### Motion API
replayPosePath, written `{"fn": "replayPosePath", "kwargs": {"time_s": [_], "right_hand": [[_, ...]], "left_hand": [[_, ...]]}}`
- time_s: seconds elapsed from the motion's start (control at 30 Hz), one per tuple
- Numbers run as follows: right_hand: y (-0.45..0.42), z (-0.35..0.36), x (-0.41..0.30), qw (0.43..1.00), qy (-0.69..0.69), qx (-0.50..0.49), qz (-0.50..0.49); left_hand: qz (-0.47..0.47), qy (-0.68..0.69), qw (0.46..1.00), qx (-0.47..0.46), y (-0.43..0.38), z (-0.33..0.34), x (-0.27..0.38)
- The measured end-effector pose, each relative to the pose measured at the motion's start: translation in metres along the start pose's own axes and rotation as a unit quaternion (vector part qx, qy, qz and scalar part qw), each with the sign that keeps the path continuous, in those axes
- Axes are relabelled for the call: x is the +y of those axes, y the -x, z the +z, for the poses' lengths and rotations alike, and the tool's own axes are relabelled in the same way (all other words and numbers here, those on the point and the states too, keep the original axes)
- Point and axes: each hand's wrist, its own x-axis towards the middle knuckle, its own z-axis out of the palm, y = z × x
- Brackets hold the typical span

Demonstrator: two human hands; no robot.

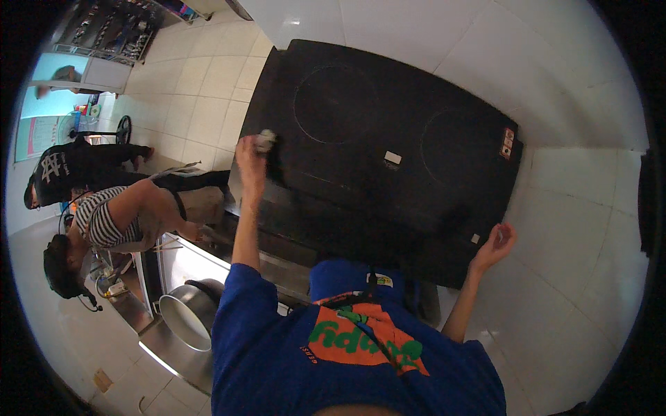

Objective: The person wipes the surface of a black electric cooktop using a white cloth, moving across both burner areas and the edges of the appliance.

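Observation:
Before me lies a black glass cooktop [338, 104] with two thin cooking-zone rings, set against a tiled wall. My left hand [252, 158] grips a small crumpled pale cloth or pad [266, 139] at the cooktop's left edge. Its exact kind is hard to make out. Over by the near right edge, my right hand [498, 247] is raised with loosely curled fingers, and I see nothing clearly held. Beside it a small white square [475, 238] sits on the black surface. A white rectangular piece [393, 157] lies near the middle. A warning sticker [507, 143] marks the right edge.
A co-worker in a striped shirt [112, 216] stands close on my left, near a steel counter [179, 359] bearing a large metal pot [184, 317]. Another person in black [67, 169] is beyond. White tiled wall [567, 208] bounds the right side.

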Motion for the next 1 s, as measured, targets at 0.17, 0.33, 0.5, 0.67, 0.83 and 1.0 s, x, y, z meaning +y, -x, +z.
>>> {"fn": "replayPosePath", "kwargs": {"time_s": [0.17, 0.33, 0.5, 0.67, 0.83, 1.0], "right_hand": [[0.008, 0.006, 0.002, 0.998, -0.052, 0.018, -0.008], [0.01, -0.007, 0.003, 0.999, -0.009, 0.024, -0.021], [0.019, -0.012, 0.008, 0.999, 0.008, 0.04, -0.006], [0.024, 0.01, -0.015, 0.998, -0.02, 0.053, 0.022], [0.026, 0.034, -0.035, 0.999, -0.027, 0.03, 0.023], [0.034, 0.047, -0.051, 1.0, -0.007, 0.019, 0.016]], "left_hand": [[-0.066, 0.0, 0.995, 0.079, -0.016, 0.012, -0.034], [-0.007, 0.134, 0.986, 0.099, -0.032, 0.075, 0.069], [0.032, 0.14, 0.983, -0.118, 0.018, 0.148, 0.204], [0.299, 0.217, 0.903, -0.22, 0.099, 0.156, 0.277], [0.345, 0.217, 0.881, -0.242, 0.027, 0.152, 0.225], [0.315, 0.171, 0.926, -0.116, -0.118, 0.172, 0.142]]}}
